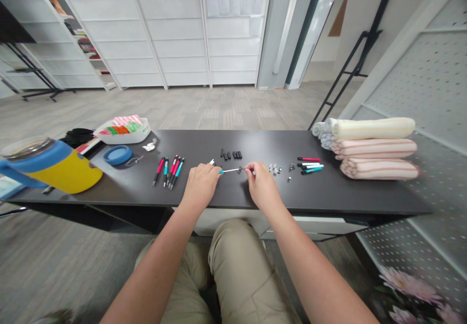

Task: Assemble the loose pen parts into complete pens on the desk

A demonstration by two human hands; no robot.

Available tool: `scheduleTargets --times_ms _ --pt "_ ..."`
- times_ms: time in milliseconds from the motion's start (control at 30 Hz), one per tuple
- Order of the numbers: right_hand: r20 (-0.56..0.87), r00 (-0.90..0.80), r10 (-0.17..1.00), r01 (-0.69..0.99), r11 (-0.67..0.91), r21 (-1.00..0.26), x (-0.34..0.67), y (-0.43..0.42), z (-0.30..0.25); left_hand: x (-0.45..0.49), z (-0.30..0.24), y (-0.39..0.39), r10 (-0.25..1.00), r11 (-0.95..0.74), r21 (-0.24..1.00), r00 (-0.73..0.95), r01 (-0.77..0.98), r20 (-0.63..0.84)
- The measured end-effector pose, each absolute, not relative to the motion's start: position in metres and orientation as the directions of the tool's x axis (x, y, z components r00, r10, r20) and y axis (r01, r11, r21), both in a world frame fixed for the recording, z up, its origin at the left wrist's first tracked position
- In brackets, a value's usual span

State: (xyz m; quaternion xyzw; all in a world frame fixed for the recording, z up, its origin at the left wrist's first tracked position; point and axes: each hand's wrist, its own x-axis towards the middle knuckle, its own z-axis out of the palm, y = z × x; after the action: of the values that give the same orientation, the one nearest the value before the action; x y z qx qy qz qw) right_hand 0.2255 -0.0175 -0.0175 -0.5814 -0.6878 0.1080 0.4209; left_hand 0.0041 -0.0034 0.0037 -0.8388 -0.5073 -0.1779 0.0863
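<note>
- Khaki trousers (237,265) are showing just below the table's (346,190) near edge.
- Striped folded towels (375,149) are stacking up at the right end.
- Left hand (200,185) and right hand (263,185) are working mid-table by the near edge, their fingers closed on either end of a slim white pen refill (230,171).
- Small black pen parts (229,155) are lying just beyond it.

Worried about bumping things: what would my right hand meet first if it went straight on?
Probably the row of short black pen parts just beyond the right hand, though depth is hard to judge here.
</note>
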Motion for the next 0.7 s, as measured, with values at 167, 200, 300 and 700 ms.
scheduleTargets --times_ms 167,200,300,700 --pt "0.458 0.014 0.889 0.709 0.314 -0.632 0.2247 -0.0175 -0.0191 0.0043 0.0034 -0.0033 0.816 -0.477 0.021 0.434 0.879 0.382" --pt "0.459 0.012 0.888 0.709 0.316 -0.630 0.2244 -0.0177 -0.0190 0.0043 0.0035 -0.0033 0.815 -0.480 0.020 0.437 0.877 0.382" --pt "0.461 -0.001 0.888 0.712 0.324 -0.623 0.2239 -0.0185 -0.0183 0.0044 0.0035 -0.0032 0.810 -0.491 0.022 0.447 0.871 0.379" --pt "0.419 0.000 0.908 0.805 0.248 -0.538 0.2171 -0.0250 -0.0124 0.0043 0.0032 -0.0027 0.816 -0.484 0.017 0.444 0.875 0.370"
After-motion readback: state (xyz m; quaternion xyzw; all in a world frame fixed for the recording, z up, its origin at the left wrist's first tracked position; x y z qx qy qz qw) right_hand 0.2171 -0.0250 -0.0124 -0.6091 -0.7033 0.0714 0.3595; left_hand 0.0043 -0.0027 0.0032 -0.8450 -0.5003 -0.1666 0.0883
